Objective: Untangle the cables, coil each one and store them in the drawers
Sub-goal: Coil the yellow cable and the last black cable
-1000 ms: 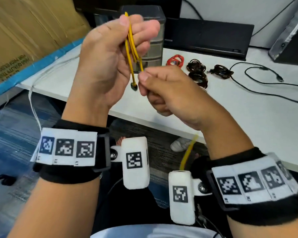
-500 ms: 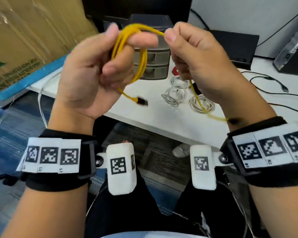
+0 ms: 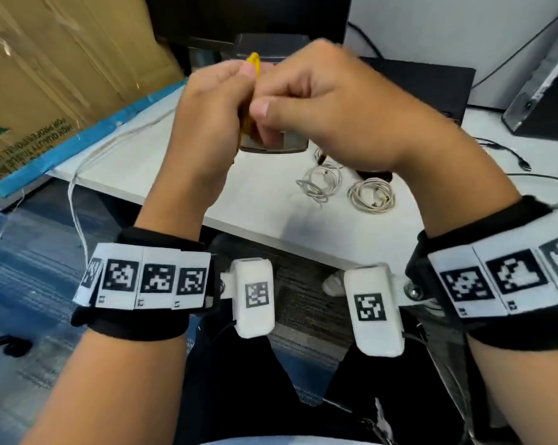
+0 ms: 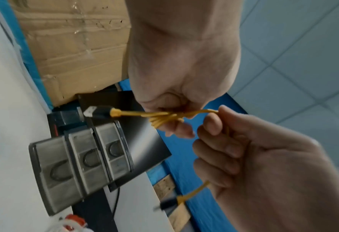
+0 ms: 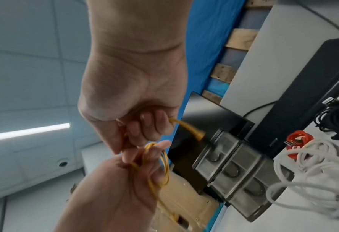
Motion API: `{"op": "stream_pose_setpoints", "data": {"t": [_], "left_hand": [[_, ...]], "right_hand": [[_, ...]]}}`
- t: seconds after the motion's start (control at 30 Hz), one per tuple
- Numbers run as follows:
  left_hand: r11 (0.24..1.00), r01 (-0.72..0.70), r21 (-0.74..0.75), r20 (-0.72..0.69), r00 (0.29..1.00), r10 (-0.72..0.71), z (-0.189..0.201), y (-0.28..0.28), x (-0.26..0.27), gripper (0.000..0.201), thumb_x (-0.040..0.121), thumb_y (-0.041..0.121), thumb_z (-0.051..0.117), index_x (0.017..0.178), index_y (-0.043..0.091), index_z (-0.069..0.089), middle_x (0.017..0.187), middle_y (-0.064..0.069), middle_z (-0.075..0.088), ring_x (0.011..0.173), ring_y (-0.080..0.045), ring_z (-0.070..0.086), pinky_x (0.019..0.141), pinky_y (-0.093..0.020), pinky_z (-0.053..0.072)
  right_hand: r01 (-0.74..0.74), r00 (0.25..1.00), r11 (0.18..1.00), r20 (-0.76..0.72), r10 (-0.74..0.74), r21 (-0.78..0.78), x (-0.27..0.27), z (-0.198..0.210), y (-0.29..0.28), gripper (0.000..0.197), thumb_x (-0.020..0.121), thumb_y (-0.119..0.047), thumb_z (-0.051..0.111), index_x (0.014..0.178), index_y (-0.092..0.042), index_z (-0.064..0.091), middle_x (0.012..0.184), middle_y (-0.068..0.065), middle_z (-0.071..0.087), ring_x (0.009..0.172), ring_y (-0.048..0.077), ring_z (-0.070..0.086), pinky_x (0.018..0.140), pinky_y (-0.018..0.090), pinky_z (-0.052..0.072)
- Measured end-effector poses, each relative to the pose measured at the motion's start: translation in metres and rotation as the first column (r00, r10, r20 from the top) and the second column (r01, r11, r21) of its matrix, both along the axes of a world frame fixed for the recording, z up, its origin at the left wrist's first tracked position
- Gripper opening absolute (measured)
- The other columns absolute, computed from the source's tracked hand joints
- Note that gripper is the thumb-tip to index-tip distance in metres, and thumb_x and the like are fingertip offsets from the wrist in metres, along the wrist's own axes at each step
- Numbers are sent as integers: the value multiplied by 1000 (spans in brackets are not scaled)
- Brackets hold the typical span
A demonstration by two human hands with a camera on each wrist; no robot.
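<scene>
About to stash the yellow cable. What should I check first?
1. Yellow cable bundled in left hand: ok.
2. Right hand pinches the loose strand: ok.
3. Wrap tight enough to hold: cannot tell.
4. Protruding plug and dangling plug clear of the bundle: ok.
5. A drawer open to receive it: not ok, all three drawers look shut.

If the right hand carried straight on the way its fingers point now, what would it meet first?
Most likely the left hand: the right hand points left across the body, both gripping the yellow cable, nearly touching. The drawer unit sits beyond them; depth is unclear.
</scene>
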State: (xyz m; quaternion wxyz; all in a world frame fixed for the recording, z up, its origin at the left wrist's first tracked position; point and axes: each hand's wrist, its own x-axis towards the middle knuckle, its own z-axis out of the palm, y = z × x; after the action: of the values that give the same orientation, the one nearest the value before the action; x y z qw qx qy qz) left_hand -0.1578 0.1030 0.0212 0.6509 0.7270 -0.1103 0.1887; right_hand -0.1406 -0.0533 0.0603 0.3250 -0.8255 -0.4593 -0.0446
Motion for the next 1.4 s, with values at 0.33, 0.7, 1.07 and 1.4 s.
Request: {"op": "stream_pose_setpoints", "data": {"t": [0.33,0.7,1.07,1.4], "left_hand": [[920,320,-227,-192,911,-365,-8,-6,0,33,105,19,27,82,10,49,44,8,27,41,-9,18,40,-21,22],[832,381,-404,-171,862,-478,-19,-20,4,45,100,18,26,74,1,58,44,6,25,38,-6,17,37,-19,23],[886,30,-463,-246,956,-161,-26,-25,17,33,102,11,46,74,9,62,54,0,45,40,-6,30,40,-19,29],[959,120,-256,-238,954,-182,-25,-9,14,20,104,9,47,111,1,64,75,-7,65,68,-19,64,75,-34,58]], "right_hand": [[160,986,873,-39,-160,460,8,-33,-12,24,90,-23,76,84,-2,67,60,-6,54,59,19,53,58,33,50],[152,985,855,-151,-87,495,19,-47,-20,23,101,-18,63,94,4,60,71,4,67,69,26,63,66,35,51],[296,955,859,-117,-272,418,29,-65,-21,21,98,-17,60,104,-12,79,80,0,73,79,20,68,76,44,55],[345,934,839,-67,-350,421,32,-65,-20,22,100,-18,58,103,-12,79,76,1,70,75,14,65,70,31,56]]}}
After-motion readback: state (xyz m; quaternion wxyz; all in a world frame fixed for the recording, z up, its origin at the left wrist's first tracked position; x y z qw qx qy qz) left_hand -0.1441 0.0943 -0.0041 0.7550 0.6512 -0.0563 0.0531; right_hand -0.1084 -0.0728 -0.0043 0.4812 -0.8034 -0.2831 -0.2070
